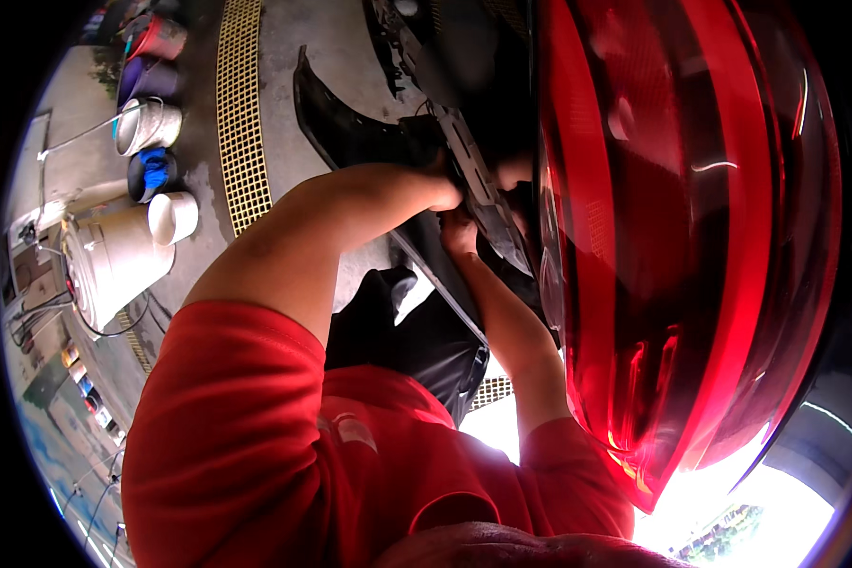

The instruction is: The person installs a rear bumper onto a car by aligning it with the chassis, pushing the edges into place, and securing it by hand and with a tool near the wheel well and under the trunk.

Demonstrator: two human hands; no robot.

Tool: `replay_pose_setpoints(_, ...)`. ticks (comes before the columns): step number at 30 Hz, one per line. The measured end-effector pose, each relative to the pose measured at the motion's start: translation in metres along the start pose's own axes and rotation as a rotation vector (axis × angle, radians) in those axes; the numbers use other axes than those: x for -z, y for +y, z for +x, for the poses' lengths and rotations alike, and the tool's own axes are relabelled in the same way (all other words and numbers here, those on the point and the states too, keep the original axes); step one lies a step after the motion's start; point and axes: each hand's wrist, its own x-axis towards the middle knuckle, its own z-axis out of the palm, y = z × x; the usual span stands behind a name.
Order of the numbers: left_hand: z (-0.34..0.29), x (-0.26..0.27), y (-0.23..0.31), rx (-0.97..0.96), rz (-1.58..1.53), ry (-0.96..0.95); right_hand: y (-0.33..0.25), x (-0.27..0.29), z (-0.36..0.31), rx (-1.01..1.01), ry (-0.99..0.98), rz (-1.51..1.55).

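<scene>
Left hand (pixel 443 194) and right hand (pixel 459 232) work close together at a slotted strip (pixel 471 161)

The long grey-black strip runs at a slant through the upper middle of the view, just left of a large, glossy red curved surface (pixel 653 237). Both bare hands are at its left edge, the left one just above the right in the view. The fingers of each are mostly hidden, so whether they are clamped on the strip or apart cannot be told. A curved black panel (pixel 346 133) extends to the upper left of the hands, above the grey floor (pixel 298 28). Farther left are a yellow grating (pixel 241 104), a white bucket (pixel 150 126), a purple bucket (pixel 147 80) and a large pale barrel (pixel 118 260).
</scene>
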Motion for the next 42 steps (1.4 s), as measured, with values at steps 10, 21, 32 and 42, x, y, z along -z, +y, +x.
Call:
replay_pose_setpoints(10, -0.007, 0.021, 0.012, -0.029, 0.125, -0.064, 0.005, 0.004, 0.002, 0.097, 0.129, -0.175)
replay_pose_setpoints(21, -0.005, -0.011, -0.009, -0.03, 0.025, -0.049, 0.007, -0.016, 0.003, -0.066, -0.036, -0.175)
replay_pose_setpoints(32, 0.029, -0.022, -0.044, -0.252, 0.008, -0.453, -0.03, 0.035, 0.013, -0.13, -0.036, 0.122)
replay_pose_setpoints(42, -0.002, 0.009, -0.019, -0.174, 0.073, -0.31, -0.036, 0.032, 0.013, -0.076, -0.036, 0.033)
